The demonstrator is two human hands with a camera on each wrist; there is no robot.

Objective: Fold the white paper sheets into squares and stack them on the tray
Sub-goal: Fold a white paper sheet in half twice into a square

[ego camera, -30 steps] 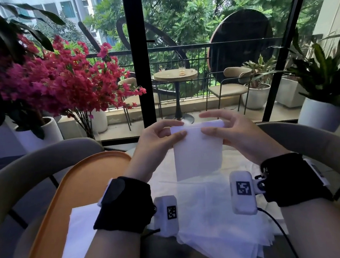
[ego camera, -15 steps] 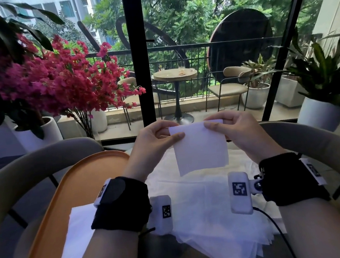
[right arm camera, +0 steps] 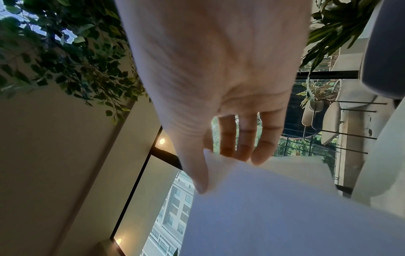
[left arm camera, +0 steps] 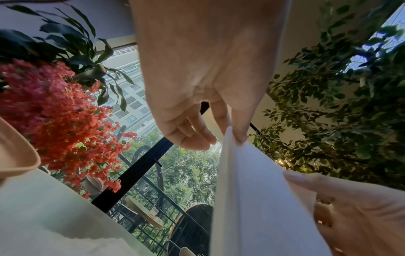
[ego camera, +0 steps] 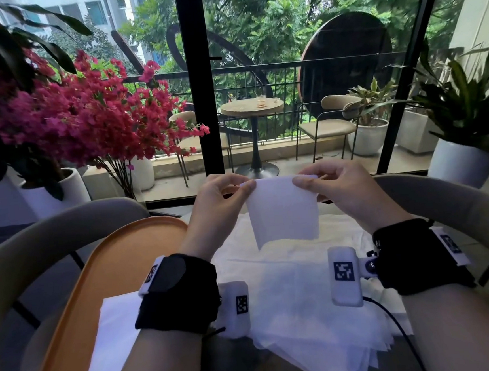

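A folded white paper sheet (ego camera: 282, 211) hangs in the air above the table, roughly square. My left hand (ego camera: 239, 187) pinches its top left corner between thumb and forefinger. My right hand (ego camera: 305, 181) pinches the top right corner the same way. The left wrist view shows the folded sheet (left arm camera: 252, 199) edge-on under my left hand (left arm camera: 232, 136). In the right wrist view my right hand (right arm camera: 208, 166) grips the sheet (right arm camera: 274, 207) at its top edge. An orange tray (ego camera: 120, 264) lies to the left, with a folded white sheet (ego camera: 112, 345) on it. A pile of unfolded white sheets (ego camera: 307, 304) lies below my hands.
Beige curved chair backs (ego camera: 50, 240) ring the table on both sides. A pink flowering plant (ego camera: 83, 119) in a white pot stands at the back left. A green potted plant (ego camera: 467, 142) stands at the back right, before the window.
Both hands have slid outward along the top edge to the sheet's corners. The sheet now hangs flatter and squarer between them.
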